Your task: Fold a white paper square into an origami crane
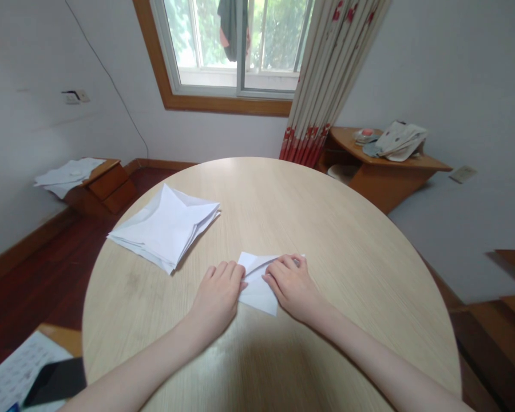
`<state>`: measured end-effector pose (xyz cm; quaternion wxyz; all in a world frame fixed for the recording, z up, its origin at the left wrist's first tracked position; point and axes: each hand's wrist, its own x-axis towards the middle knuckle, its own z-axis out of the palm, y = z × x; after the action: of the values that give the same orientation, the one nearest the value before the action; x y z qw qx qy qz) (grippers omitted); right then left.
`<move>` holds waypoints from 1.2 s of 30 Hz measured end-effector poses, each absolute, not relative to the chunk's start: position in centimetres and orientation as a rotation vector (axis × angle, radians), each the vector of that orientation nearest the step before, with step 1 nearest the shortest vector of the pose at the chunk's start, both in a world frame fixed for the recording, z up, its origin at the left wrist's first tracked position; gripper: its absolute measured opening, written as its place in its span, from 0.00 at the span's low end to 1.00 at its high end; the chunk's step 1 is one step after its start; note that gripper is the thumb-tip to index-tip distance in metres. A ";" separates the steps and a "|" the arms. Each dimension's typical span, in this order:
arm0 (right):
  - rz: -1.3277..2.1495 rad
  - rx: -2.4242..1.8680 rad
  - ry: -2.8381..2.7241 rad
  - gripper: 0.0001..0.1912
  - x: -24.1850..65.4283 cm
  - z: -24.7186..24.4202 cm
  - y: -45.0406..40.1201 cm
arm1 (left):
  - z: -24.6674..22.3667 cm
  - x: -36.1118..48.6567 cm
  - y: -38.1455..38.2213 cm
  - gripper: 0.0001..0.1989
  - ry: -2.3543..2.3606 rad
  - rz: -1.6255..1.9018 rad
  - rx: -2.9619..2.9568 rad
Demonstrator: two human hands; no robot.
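Note:
A partly folded sheet of white paper (258, 294) lies on the round table near its middle, with a raised flap along its far side. My left hand (220, 292) is closed on the paper's left edge, fingers curled and thumb toward the sheet. On the opposite side my right hand (292, 286) grips the flap, its fingers bent over the upper right part. Both hands cover portions of the paper, so its full outline is hidden. Farther off to the left rests a stack of creased white paper sheets (165, 226), apart from both hands.
The round wooden table (326, 229) has a curved edge all around. Beside it at lower left are a dark phone (55, 380) and a printed page (23, 363). A corner shelf (386, 177) with a cloth bag (401, 140) stands at back right, near a curtain (326, 86).

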<state>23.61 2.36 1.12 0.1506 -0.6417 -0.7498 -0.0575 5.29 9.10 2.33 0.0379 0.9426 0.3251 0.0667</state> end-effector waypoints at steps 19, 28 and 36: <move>-0.277 -1.963 -2.045 0.08 22.0 0.9 2.0 | 1.7 5.2 10.0 0.11 1.072 0.239 2.658; -0.286 -1.985 -2.047 0.08 21.9 1.1 1.9 | 2.5 4.8 10.4 0.12 1.105 0.146 2.575; -0.303 -2.009 -2.077 0.07 21.9 1.3 1.9 | 2.8 4.1 10.9 0.09 1.061 0.095 2.495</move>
<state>21.87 1.88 1.32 0.1178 -0.6867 -0.7098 -0.1035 4.12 10.94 2.82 0.2126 0.8987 0.3821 0.0342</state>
